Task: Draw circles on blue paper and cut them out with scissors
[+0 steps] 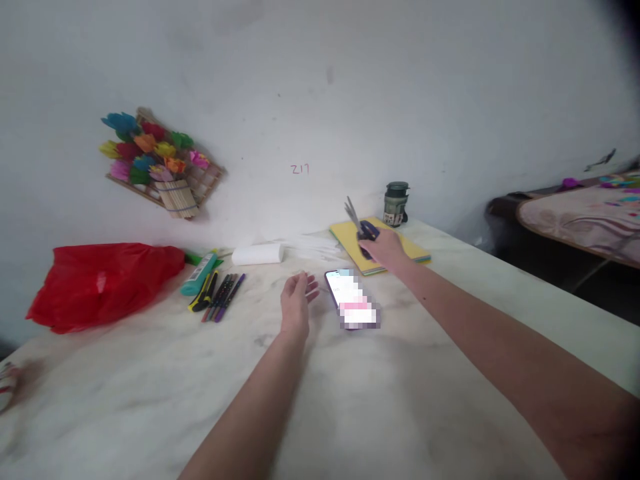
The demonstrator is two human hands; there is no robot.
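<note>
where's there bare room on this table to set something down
Bare: tabletop left of the left forearm, nearer than the pens; between it and the right forearm, nearer than the phone; right of that forearm to the edge. Crowded: back left, with red bag, teal tube and pens; back right, with yellow sheets and bottle.

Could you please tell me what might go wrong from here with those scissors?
The right hand holds the scissors with the blades exposed, so they could nick the left hand if the hands met. A phone lies screen up nearby, so dropped scissors might scratch it. The bottle stands close to the yellow paper, where a stray swing might tip it.
</note>
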